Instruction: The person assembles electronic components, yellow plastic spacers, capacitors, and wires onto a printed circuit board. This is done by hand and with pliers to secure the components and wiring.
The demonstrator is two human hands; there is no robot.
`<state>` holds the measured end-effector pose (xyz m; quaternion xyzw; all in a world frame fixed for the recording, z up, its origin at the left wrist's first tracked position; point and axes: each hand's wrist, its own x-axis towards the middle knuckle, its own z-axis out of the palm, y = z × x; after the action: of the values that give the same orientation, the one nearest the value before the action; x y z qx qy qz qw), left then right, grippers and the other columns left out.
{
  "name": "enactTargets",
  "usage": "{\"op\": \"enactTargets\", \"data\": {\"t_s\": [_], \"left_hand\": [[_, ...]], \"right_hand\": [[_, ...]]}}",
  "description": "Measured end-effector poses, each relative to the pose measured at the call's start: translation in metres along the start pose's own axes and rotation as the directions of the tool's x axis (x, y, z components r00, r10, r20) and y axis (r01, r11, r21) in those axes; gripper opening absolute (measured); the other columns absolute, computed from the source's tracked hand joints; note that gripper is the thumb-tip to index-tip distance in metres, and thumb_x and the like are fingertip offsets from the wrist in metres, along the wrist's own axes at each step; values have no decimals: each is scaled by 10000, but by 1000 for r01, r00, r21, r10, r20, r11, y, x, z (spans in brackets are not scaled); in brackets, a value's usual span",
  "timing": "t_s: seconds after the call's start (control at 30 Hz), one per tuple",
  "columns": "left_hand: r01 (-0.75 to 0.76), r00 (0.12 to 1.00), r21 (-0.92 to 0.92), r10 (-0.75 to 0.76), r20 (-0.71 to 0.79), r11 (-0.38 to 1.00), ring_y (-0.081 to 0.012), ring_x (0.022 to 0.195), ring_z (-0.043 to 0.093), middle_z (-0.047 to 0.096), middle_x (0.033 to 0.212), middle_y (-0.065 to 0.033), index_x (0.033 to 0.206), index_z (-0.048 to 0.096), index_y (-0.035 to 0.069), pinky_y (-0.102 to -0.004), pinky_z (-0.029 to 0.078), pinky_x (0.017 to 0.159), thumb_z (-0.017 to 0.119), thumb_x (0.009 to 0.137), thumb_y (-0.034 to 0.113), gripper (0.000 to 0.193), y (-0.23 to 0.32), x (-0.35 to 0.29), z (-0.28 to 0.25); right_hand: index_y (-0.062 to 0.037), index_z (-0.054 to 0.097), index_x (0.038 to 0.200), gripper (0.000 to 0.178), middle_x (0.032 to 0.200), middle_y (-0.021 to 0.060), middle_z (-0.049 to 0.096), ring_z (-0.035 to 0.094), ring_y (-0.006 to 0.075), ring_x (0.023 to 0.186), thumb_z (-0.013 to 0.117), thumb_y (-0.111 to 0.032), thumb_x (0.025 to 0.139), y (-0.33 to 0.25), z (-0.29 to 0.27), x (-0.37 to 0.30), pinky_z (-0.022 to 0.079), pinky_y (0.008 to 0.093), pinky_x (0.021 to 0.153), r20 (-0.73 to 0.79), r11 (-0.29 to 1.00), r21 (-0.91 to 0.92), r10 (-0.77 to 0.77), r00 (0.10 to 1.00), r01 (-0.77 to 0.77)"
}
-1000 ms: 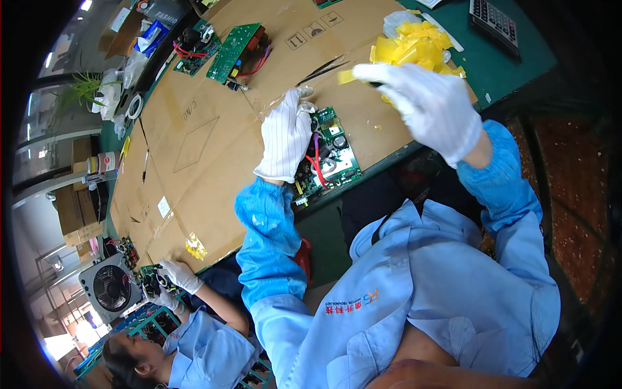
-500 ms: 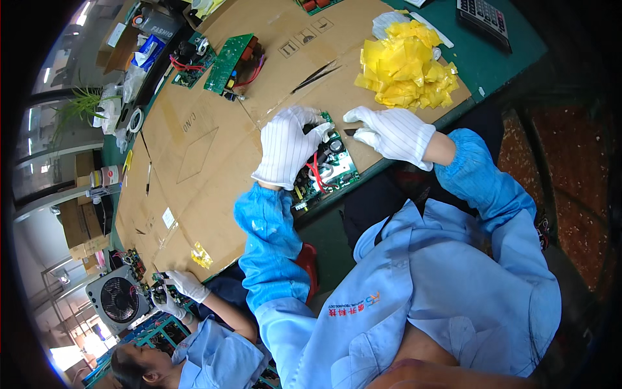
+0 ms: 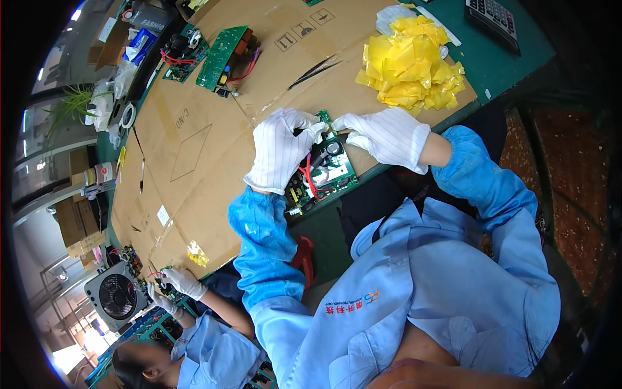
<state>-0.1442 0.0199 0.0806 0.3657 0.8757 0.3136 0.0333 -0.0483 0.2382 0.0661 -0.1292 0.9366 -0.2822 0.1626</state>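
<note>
Now the right hand (image 3: pixel 391 137) has come to the upper end of the green circuit board (image 3: pixel 328 170), centre of the frame, so both hands meet at one place. Its fingertips are nearly together; what they hold, I cannot tell. The left hand (image 3: pixel 280 149) lies half-curled over the board's upper left. Farther, yellow tape pieces (image 3: pixel 413 65) are heaped at upper right.

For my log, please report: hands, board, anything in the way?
Left hand over left side of circuit board. Right hand at its far end. Yellow pile apart, not in the way.
</note>
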Motion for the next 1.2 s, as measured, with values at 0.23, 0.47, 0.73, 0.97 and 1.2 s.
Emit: {"op": "enactTargets", "data": {"t_s": [0.23,0.47,0.73,0.97,1.2], "left_hand": [[-87,996,-77,86,-19,993,-345,674,601,620,718,-167,751,651,-5,-389,483,628,761,757,135,178,0,3,0],[-15,1000,-21,16,22,1000,-360,660,581,596,713,-174,748,631,-9,-404,471,612,764,748,147,206,4,0,-4],[-12,1000,-17,12,-1,1000,-366,652,577,585,690,-173,738,627,-8,-409,471,600,762,743,150,208,3,0,-1],[23,1000,25,-23,19,999,-346,691,638,672,752,-160,787,696,32,-402,493,610,786,771,239,227,-2,2,2],[11,996,98,-19,86,995,-347,790,655,684,834,-147,873,693,67,-424,510,688,751,808,255,206,-1,4,1]], "right_hand": [[-155,498,1300,323,894,209,708,672,429,809,507,-299,1010,16,13,8,515,534,706,-420,974,93,-148,896,204],[-156,532,1276,313,863,196,701,674,406,792,502,-312,1007,-5,0,-4,506,535,701,-83,998,46,-29,996,33],[-146,571,1216,264,881,134,696,669,383,780,482,-281,1008,0,17,1,509,504,672,-222,995,-36,-96,970,90],[-149,612,1236,324,821,81,621,660,281,669,553,-197,921,-3,26,-10,511,424,562,-354,928,-362,-225,908,89],[-142,597,1301,424,794,55,576,638,225,621,585,-164,878,-16,21,-17,495,380,521,-380,846,-522,-342,859,105]]}}
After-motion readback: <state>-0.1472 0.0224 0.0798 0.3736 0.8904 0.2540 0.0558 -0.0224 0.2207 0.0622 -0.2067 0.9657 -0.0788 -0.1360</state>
